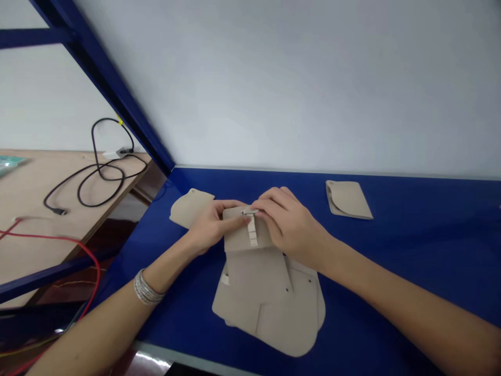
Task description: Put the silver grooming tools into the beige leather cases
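Observation:
A beige folded sheet piece, looking like leather or card (pixel 254 271), lies near the middle of the blue table. My left hand (pixel 209 224) grips its upper left edge, thumb on top and fingers behind. A short white strip split into small segments (pixel 252 232) lies on the piece, under the left thumb tip. My right hand (pixel 285 222) is closed at the upper right edge, its fingertips pinching a small thin pale bit (pixel 250 212) beside a dark dot. I cannot make out what that bit is. Several similar beige pieces (pixel 299 329) lie overlapped beneath.
One folded beige piece (pixel 188 206) rests left of my left hand; another (pixel 349 200) lies at the back right. The blue tabletop (pixel 410 235) meets a pale wall. At left, a blue frame post (pixel 117 78) stands before a wooden table with black cable (pixel 123 177) and red cable (pixel 92 256).

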A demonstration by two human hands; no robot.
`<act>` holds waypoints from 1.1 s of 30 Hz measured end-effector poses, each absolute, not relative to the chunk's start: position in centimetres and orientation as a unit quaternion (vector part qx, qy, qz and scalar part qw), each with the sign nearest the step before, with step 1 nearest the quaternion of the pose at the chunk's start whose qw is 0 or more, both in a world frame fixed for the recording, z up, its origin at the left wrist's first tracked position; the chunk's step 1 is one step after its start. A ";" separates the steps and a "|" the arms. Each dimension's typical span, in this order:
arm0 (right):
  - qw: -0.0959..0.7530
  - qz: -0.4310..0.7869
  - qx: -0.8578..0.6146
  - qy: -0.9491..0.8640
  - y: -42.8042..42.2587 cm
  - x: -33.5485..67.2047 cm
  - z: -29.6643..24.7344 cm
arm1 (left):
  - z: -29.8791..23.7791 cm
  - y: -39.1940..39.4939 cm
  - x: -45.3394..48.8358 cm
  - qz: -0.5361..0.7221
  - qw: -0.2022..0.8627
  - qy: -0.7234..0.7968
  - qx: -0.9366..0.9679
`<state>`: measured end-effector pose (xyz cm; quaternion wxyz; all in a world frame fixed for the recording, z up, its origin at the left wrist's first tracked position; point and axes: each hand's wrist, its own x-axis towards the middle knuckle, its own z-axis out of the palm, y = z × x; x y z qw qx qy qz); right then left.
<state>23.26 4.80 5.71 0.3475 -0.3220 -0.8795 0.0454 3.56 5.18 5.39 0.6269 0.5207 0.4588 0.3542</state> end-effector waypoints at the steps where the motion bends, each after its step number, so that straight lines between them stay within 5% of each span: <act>1: 0.345 0.037 -0.311 -0.885 4.9 23.4 5.9 | 5.5 5.3 3.4 0.351 0.629 0.454 0.524; 7: 0.381 0.093 -0.254 -0.884 5.1 23.6 5.8 | 6.0 5.0 3.4 0.318 0.623 0.427 0.574; 16: 0.512 0.237 -0.405 -0.719 5.7 23.7 6.4 | 8.0 6.3 1.3 0.388 0.608 0.460 0.518; 25: 0.308 0.255 -0.418 -0.816 6.6 24.4 4.6 | 9.2 8.6 -2.4 0.601 0.603 0.382 0.361; 33: 0.317 0.214 -0.461 -0.801 6.2 21.8 2.1 | 9.4 8.8 -1.8 0.636 0.583 0.396 0.315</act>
